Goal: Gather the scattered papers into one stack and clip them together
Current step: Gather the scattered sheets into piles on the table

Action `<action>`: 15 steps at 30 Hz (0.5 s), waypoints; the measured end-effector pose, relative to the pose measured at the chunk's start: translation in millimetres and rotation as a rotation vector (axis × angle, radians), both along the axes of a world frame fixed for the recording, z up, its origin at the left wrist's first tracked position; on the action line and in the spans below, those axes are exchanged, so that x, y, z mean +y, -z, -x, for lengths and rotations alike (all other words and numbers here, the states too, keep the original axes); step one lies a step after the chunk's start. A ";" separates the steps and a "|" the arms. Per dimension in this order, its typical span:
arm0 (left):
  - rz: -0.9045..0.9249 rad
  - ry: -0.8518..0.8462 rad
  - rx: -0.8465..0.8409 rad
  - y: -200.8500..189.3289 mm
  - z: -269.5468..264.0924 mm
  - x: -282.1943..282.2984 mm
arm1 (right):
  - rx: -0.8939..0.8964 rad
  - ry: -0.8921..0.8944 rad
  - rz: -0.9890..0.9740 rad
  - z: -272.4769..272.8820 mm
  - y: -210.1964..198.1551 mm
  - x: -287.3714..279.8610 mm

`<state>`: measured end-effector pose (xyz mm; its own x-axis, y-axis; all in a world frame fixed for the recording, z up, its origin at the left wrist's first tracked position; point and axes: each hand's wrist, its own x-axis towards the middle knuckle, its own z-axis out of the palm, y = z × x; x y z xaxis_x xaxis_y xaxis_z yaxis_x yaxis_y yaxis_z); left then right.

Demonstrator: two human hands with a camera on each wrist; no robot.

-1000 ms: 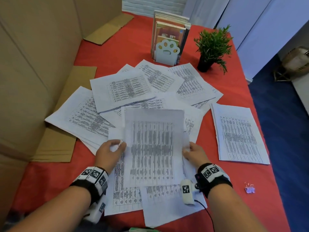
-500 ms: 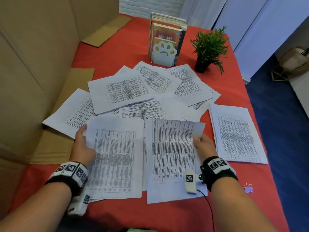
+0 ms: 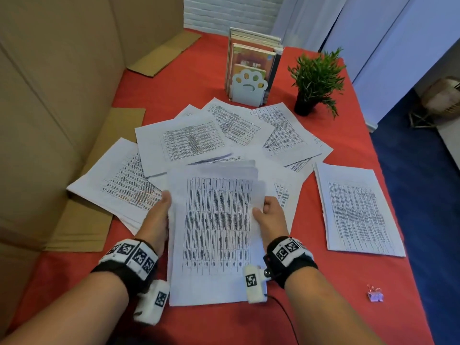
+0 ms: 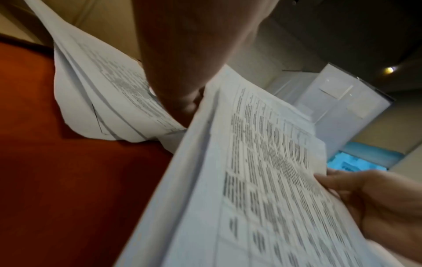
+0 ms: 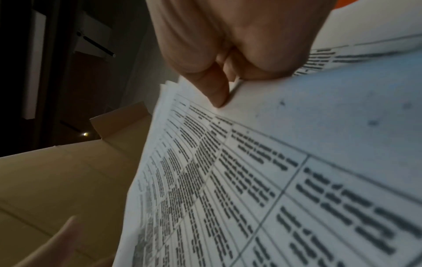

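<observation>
A stack of printed papers (image 3: 216,232) sits at the front middle of the red table (image 3: 199,80), between my two hands. My left hand (image 3: 156,217) lies along the stack's left edge, and its fingers look straight in the right wrist view. My right hand (image 3: 270,217) grips the right edge, thumb on top, and the right wrist view shows its thumb (image 5: 217,90) pinching the sheets (image 5: 251,180). More loose papers fan out behind (image 3: 189,143), to the left (image 3: 119,180) and to the right (image 3: 358,210). A small pink binder clip (image 3: 375,296) lies at the front right.
A paw-shaped bookend with books (image 3: 250,88) and a potted plant (image 3: 313,80) stand at the back. A cardboard wall (image 3: 49,95) and flat cardboard (image 3: 82,220) line the left side. The table's right edge drops to a blue floor (image 3: 423,195).
Half a second ago my hands were apart, each on its own pile of sheets lying side by side. Now they have come together with one stack between them.
</observation>
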<state>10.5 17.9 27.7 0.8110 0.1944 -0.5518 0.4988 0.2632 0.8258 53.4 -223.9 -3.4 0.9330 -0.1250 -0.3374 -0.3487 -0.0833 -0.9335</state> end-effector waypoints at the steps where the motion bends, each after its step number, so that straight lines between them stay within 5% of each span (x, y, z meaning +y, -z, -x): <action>1: -0.073 0.085 0.024 5.8 -0.5 1.9 | -0.006 -0.008 -0.014 -4.0 -0.7 1.0; 5: -0.365 0.027 0.075 17.9 -2.1 7.7 | -0.040 -0.074 0.049 -25.3 0.0 -0.8; 10: -0.733 -0.252 0.299 23.4 -6.6 37.1 | 0.062 0.323 0.546 -56.3 -1.6 -46.7; 15: -0.730 -0.258 0.399 29.4 -14.8 44.9 | 0.110 0.333 0.413 -82.9 0.3 -57.6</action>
<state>25.3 62.8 -1.7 0.4651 0.7617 -0.4512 0.7848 -0.1190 0.6082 136.4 -281.5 -3.6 0.7824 -0.5508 -0.2908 -0.5125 -0.3041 -0.8030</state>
